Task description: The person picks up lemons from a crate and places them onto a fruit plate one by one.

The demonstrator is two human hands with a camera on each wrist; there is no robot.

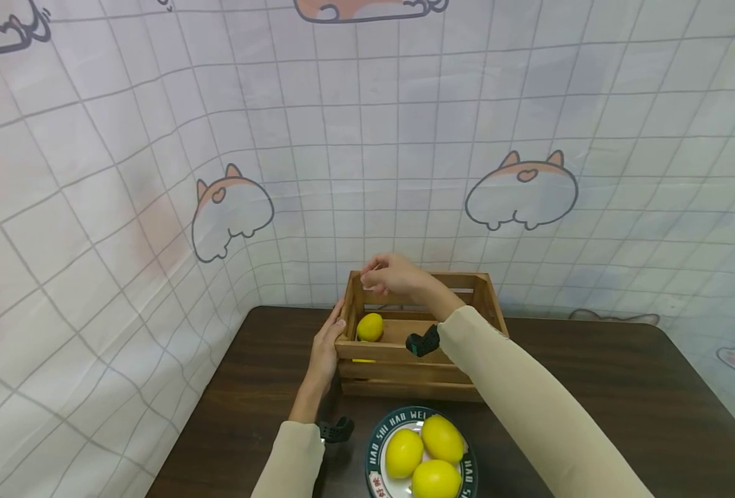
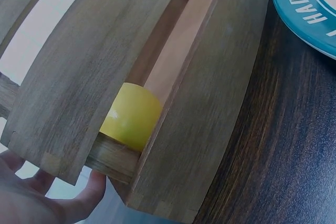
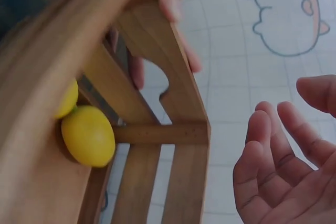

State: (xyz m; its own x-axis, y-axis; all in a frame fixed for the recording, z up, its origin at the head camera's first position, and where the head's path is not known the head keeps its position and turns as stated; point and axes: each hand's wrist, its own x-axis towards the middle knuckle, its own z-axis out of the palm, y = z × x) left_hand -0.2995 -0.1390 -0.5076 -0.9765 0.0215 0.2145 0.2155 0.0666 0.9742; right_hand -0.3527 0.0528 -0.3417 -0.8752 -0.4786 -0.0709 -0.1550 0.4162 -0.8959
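Left hand (image 1: pixel 325 349) grips crate (image 1: pixel 405 373) end; right hand (image 1: pixel 395 274) hangs above, empty, fingers loosely bent. Right sleeve (image 1: pixel 517 387) snagging could jolt crate, roll lemons (image 1: pixel 370 327) inside.

Five lemons show: three (image 1: pixel 404 453) (image 1: pixel 442 439) (image 1: pixel 436 479) on one plate (image 1: pixel 376 440), at nine, one and five o'clock, and two (image 1: pixel 370 328) (image 3: pixel 65 99) toward nine o'clock in one crate (image 1: pixel 386 351). Also one table (image 1: pixel 237 415), one left hand (image 1: pixel 325 346) and one right hand (image 1: pixel 398 274).
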